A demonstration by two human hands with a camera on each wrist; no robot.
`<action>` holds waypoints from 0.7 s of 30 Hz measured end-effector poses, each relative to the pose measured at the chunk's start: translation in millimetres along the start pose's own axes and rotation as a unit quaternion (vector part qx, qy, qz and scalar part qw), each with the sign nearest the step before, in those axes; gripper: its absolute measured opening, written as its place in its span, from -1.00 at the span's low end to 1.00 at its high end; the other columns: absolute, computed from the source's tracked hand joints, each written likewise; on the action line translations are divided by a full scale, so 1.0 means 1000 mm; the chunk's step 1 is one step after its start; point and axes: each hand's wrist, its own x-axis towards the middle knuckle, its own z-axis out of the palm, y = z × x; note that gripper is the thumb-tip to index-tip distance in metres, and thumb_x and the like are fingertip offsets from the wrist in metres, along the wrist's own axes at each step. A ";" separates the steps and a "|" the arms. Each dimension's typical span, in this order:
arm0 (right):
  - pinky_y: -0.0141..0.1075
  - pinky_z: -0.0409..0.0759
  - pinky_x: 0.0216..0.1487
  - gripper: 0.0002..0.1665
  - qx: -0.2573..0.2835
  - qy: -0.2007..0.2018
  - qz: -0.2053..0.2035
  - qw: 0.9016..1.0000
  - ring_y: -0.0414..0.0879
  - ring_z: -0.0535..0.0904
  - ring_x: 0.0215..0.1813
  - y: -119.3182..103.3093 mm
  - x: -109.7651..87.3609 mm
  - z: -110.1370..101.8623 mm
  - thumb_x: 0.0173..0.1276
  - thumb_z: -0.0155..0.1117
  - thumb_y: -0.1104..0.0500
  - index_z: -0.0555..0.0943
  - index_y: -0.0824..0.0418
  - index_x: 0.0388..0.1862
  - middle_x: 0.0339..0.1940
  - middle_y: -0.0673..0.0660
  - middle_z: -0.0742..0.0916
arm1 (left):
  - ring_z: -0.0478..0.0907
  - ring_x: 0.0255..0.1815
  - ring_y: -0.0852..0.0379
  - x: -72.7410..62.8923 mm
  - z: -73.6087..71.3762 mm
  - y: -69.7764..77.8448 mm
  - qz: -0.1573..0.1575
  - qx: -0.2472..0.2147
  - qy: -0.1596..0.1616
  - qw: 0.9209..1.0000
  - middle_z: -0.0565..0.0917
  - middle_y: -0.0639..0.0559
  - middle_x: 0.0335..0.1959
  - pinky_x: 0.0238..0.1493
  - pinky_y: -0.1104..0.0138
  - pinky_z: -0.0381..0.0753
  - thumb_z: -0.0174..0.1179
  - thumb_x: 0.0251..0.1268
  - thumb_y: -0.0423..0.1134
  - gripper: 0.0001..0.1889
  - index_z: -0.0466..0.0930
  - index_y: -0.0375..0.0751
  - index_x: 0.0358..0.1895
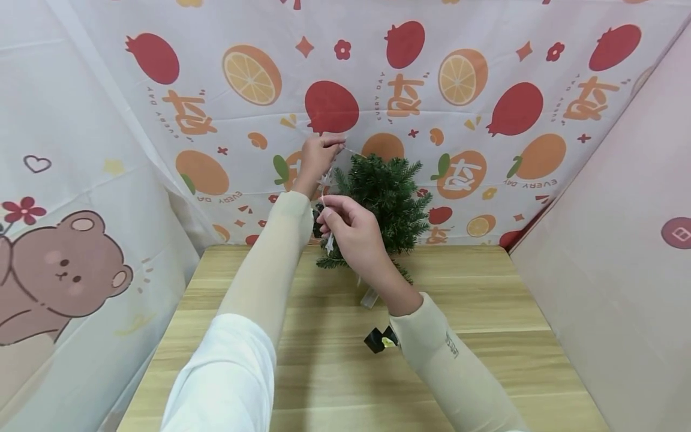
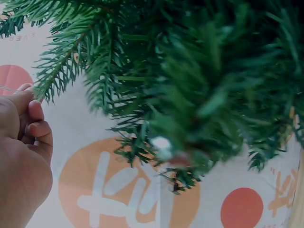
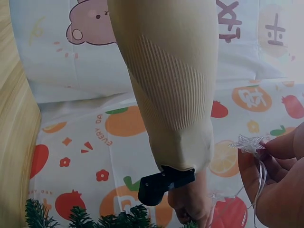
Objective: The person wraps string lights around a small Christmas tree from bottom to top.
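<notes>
A small artificial Christmas tree (image 1: 388,201) stands at the back of the table, its green branches filling much of the left wrist view. Beside its upper left, my left hand (image 1: 317,159) pinches the thin clear wire (image 2: 5,89) of a star string light, which runs toward the treetop. Lower and closer, my right hand (image 1: 358,237) holds the same string between thumb and fingers. In the right wrist view a clear plastic star (image 3: 250,143) sits at those fingertips, with wire strands (image 3: 260,183) hanging below. Another star (image 1: 330,243) dangles under the right hand.
A clear, box-like piece (image 1: 369,298) lies on the wooden table (image 1: 237,300) before the tree. Near the right cuff is a black device (image 1: 375,340) with a yellow mark. A fruit-printed cloth (image 1: 248,126) hangs close behind the tree; pale cloths close both sides.
</notes>
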 end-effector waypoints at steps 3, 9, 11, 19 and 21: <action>-0.26 0.70 -0.08 -0.65 -0.007 -0.010 0.009 1.000 0.16 0.65 -0.11 0.002 -0.001 0.002 0.61 0.05 0.24 0.56 0.31 0.27 -0.15 0.27 0.71 | 0.60 -0.10 0.02 -0.006 -0.002 -0.005 -0.015 -0.015 -0.002 1.000 0.75 -0.06 0.06 -0.25 0.39 0.46 0.16 0.52 -0.14 -0.71 0.72 -0.10 0.16; -0.27 0.69 -0.10 -0.62 -0.020 -0.025 0.030 0.999 0.10 0.67 -0.15 0.008 -0.004 0.005 0.61 0.06 0.23 0.54 0.33 0.30 -0.16 0.26 0.71 | 0.60 0.03 -0.10 -0.017 -0.004 -0.021 -0.040 -0.048 -0.009 0.998 0.73 -0.09 0.09 -0.26 0.34 0.46 0.14 0.53 -0.17 -0.70 0.71 -0.18 0.15; -0.28 0.69 -0.10 -0.62 -0.024 -0.028 0.034 0.999 0.12 0.68 -0.15 0.009 -0.006 0.006 0.61 0.05 0.22 0.55 0.31 0.29 -0.18 0.23 0.71 | 0.59 0.00 -0.17 -0.020 -0.004 -0.026 -0.039 -0.051 -0.010 0.998 0.74 -0.11 0.07 -0.33 0.35 0.43 0.15 0.53 -0.18 -0.70 0.71 -0.20 0.14; -0.29 0.68 -0.11 -0.64 -0.057 -0.048 0.066 0.995 -0.01 0.69 -0.16 0.020 -0.013 0.007 0.61 0.08 0.16 0.59 0.19 0.28 -0.15 0.21 0.73 | 0.47 -0.49 0.01 -0.027 0.000 -0.047 -0.060 -0.025 -0.028 0.998 0.73 -0.15 0.03 -0.57 0.40 0.33 0.08 0.58 -0.18 -0.70 0.69 -0.14 0.18; -0.29 0.67 -0.12 -0.64 -0.068 -0.051 0.068 0.994 -0.02 0.69 -0.16 0.025 -0.015 0.007 0.61 0.08 0.16 0.59 0.18 0.28 -0.13 0.24 0.74 | 0.39 -0.59 0.15 -0.028 0.000 -0.053 -0.065 -0.024 -0.035 0.997 0.73 -0.18 0.02 -0.59 0.39 0.32 0.07 0.58 -0.18 -0.69 0.68 -0.12 0.21</action>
